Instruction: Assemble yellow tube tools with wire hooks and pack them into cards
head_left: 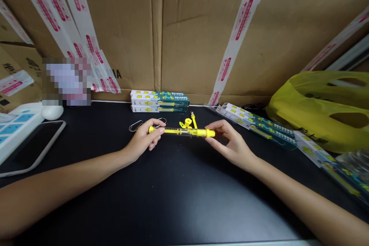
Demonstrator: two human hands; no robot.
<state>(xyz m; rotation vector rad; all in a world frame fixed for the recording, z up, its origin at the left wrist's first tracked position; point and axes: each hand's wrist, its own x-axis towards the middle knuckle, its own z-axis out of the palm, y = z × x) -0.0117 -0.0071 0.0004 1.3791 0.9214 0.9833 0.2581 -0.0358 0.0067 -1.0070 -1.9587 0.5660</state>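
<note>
A clear tube with yellow ends and a yellow rod inside [187, 132] lies level between my two hands, above the black table [184, 192]. My left hand [148, 136] pinches its left end between thumb and fingers. At the right end, the thumb and fingers of my right hand [227, 142] close on the yellow cap. Just behind the tube are small yellow parts [188, 122] and a short yellow piece with a metal tip [194, 119]. A bent metal wire [135, 126] rests behind my left hand.
Two stacked printed boxes [160, 102] stand at the back. More boxes [259, 125] lie to the right, beside a yellow plastic bag [314, 103]. A phone [34, 148] and a white power strip [17, 127] are at the left. Taped cardboard [193, 38] rises behind.
</note>
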